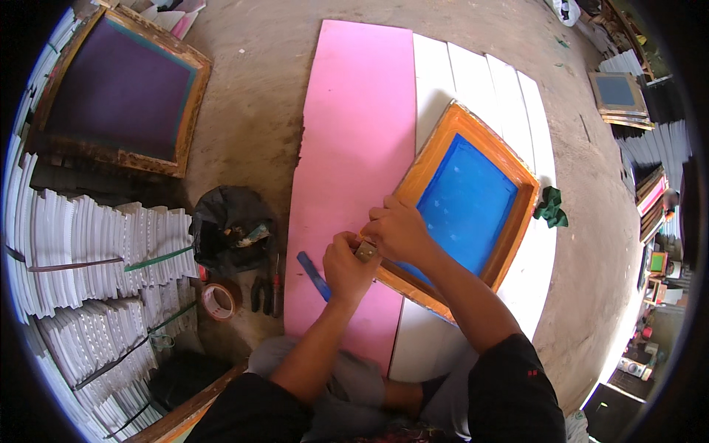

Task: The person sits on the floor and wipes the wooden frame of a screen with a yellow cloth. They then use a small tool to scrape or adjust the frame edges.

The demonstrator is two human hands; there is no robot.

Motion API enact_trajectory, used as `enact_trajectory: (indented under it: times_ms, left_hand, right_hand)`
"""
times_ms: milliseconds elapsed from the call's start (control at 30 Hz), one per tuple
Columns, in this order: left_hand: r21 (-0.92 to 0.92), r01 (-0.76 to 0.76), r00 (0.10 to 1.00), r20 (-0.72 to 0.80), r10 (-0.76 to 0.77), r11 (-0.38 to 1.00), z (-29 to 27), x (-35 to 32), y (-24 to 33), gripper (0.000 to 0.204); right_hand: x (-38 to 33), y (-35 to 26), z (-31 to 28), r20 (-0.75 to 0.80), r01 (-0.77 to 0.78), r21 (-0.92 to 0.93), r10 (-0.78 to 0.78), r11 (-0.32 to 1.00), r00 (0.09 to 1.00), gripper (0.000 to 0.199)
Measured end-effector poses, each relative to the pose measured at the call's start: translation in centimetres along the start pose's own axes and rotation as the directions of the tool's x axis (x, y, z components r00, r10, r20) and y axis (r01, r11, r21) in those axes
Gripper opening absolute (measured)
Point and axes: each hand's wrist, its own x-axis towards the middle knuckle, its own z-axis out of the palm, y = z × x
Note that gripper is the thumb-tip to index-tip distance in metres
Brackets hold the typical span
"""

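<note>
A wooden screen-printing frame (526, 199) with a blue mesh panel (464, 214) lies tilted across the boards in front of me. At its left corner, my left hand (347, 267) is closed round a small metal hinge (365, 252) with holes in it. Just above, my right hand (402, 230) is bent over the same corner, its fingers pinched together close to the hinge. Whatever is between those fingertips is hidden. A blue strip (314, 276) lies on the pink board (358, 111), left of my left hand.
White boards (473, 70) lie beside the pink one. Left of them are a black bag (230, 229), a tape roll (221, 302), pliers (261, 294), a screwdriver (277, 284) and tied white stacks (96, 229). Another framed screen (122, 92) leans far left. Crumpled green material (551, 207) touches the right edge.
</note>
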Motion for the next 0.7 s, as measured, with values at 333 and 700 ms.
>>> enact_trajectory:
  times_ms: [333,700]
  left_hand:
    - [-0.005,-0.057,0.998,-0.006,0.057,0.998,0.3,0.1,-0.4,0.048]
    - [0.146,-0.185,0.981,0.083,0.175,0.972,-0.4,0.4,-0.3,0.055]
  right_hand:
    - [-0.4,-0.7,0.7,-0.025,-0.067,-0.006,0.067,0.998,0.997,0.015]
    - [-3.2,2.7,5.0,-0.582,-0.248,0.183,0.308,0.951,0.753,0.021]
